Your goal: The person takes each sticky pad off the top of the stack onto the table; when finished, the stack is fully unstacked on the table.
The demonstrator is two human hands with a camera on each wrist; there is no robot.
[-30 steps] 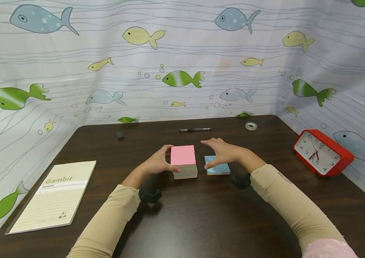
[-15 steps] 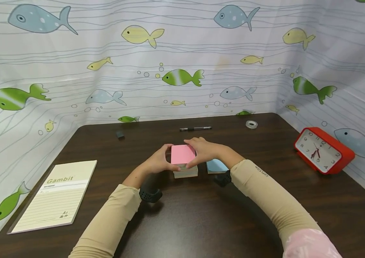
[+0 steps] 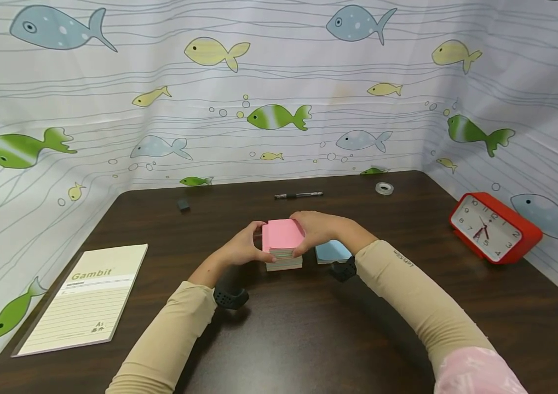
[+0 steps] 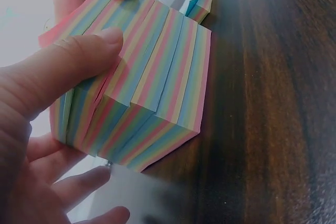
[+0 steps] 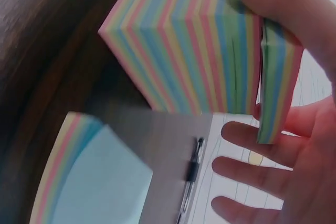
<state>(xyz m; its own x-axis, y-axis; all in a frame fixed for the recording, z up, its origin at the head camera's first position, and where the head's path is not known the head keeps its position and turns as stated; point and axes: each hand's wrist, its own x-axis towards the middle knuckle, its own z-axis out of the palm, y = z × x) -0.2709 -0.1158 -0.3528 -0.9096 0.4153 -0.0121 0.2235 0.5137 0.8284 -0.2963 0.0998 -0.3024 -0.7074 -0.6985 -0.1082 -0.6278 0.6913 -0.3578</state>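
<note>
The pad of coloured notes (image 3: 282,246) sat mid-desk (image 3: 308,328) between both hands, the left hand (image 3: 241,249) gripping its left side and the right hand (image 3: 318,230) pinching up its top layers.

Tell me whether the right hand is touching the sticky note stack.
Touching. The right wrist view shows the right hand with its thumb pressed on the sticky note stack, lifting a top slab.

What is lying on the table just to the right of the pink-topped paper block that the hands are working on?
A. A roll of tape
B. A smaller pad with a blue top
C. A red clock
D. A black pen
B. In the head view a smaller blue-topped pad lies right beside the paper block, partly behind the right hand.
</note>
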